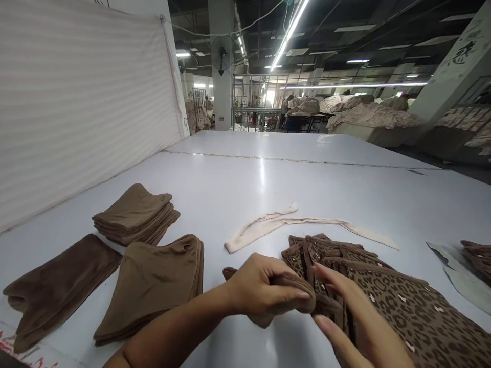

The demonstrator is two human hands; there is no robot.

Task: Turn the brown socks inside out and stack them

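Note:
My left hand [261,291] is closed around a folded brown fabric piece [307,302] at the near middle of the table. My right hand [356,322] meets it from the right, its fingers pinching the edges of the leopard-print fabric pieces [402,306] that fan out to the right. Both hands touch the same bundle where brown cloth and print overlap.
Three stacks of plain brown cut pieces lie at the left: one at the far left [57,286], one behind [136,214], one nearer [157,283]. A cream fabric strip [276,222] lies on the pale table [268,174]. More brown pieces [477,255] sit at the right edge.

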